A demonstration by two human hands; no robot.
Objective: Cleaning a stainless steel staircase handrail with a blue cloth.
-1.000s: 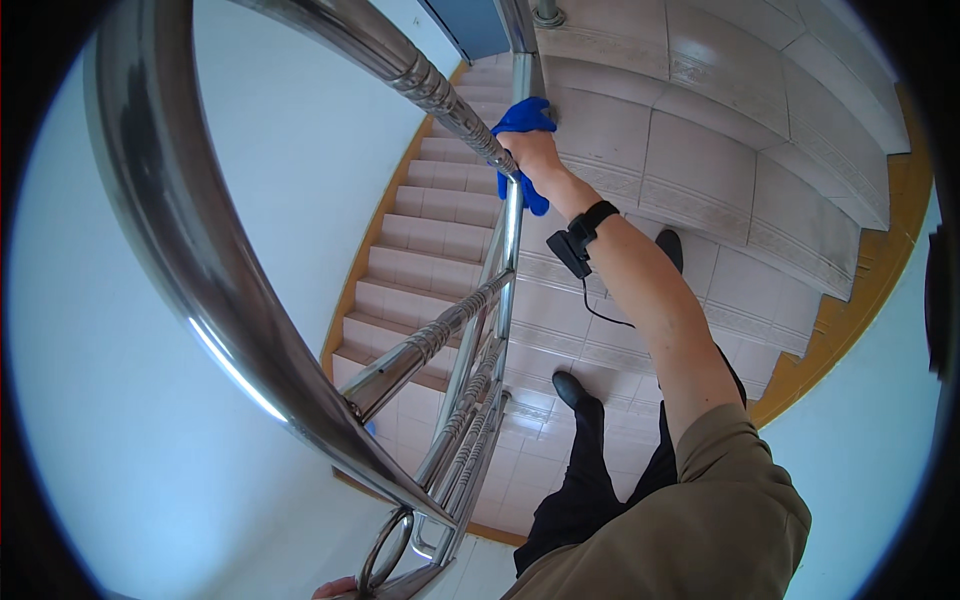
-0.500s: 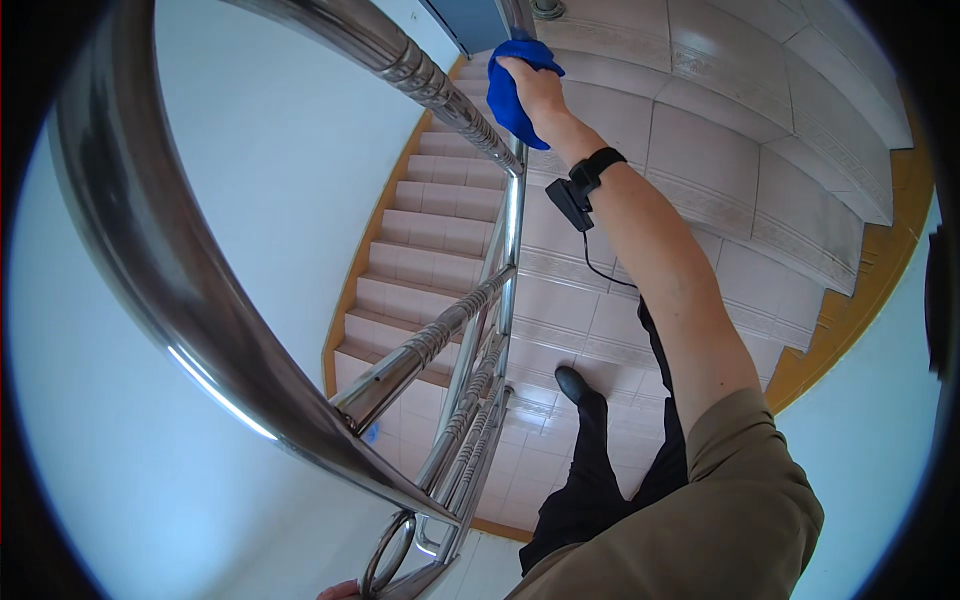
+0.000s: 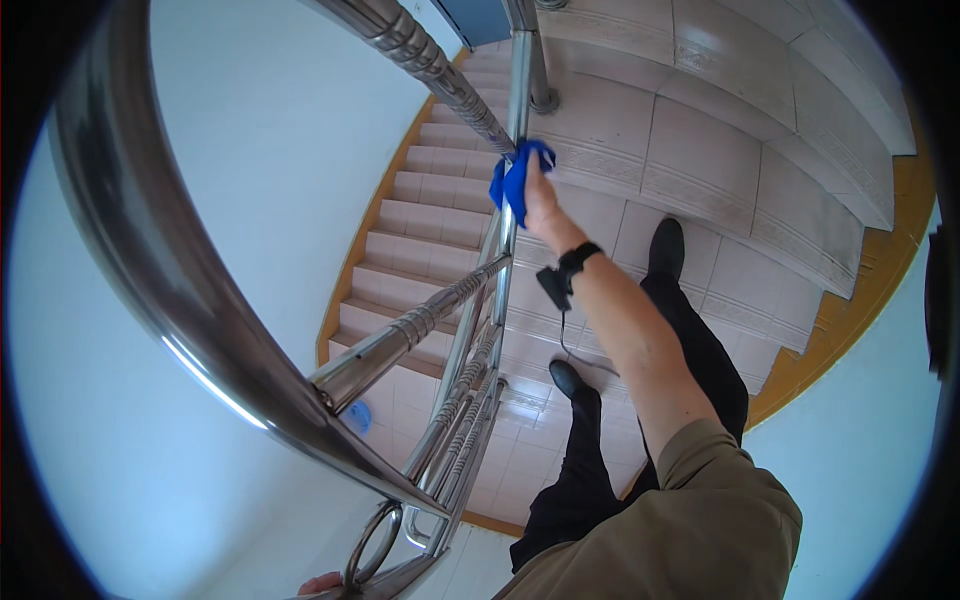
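My right hand point(image 3: 541, 205) is closed on a blue cloth point(image 3: 514, 185), which is wrapped against a slim metal rail point(image 3: 519, 95) of the stair railing. The cloth sits where a ridged baluster point(image 3: 455, 85) meets that rail. At the lower left edge, part of my left hand point(image 3: 321, 583) shows, its fingers curled over the railing beside a metal ring point(image 3: 372, 545). Most of that hand lies outside the picture. A thick, shiny handrail point(image 3: 225, 345) curves down the left side. A black strap with a small device point(image 3: 568, 275) is on my right wrist.
Tiled steps point(image 3: 700, 150) rise ahead and to the right of my feet, edged by a brown border point(image 3: 850, 310). Beyond the railing, another flight point(image 3: 440, 190) lies beside a white wall point(image 3: 270, 170). A blue object point(image 3: 356, 416) lies low behind the handrail.
My right hand has brought the blue cloth down the rail toward me, from above the baluster joint to the joint itself. My right foot has come into view on the steps.
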